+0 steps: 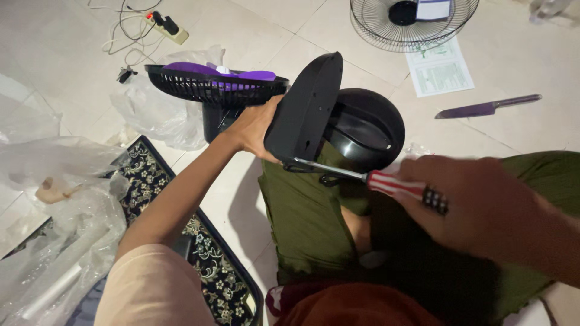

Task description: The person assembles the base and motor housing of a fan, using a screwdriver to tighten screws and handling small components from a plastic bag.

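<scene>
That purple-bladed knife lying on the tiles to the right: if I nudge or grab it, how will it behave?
The knife lies flat on smooth glossy tile, so a push would probably make it slide or spin, not roll. It looks thin and rigid, likely light. The blade seems bare, so gripping the handle end looks safer. It lies beyond the right hand, which holds a screwdriver.

The right hand (483,211) is smeared by motion blur, so its fingers on the red-and-white striped screwdriver handle (399,184) cannot be told apart, and the metal tip hides behind the flat black plastic fan base (305,108). The round wire fan guard (414,21) at twelve o'clock is cut by the top edge. The left hand (254,127) has its fingertips hidden behind that base.
</scene>
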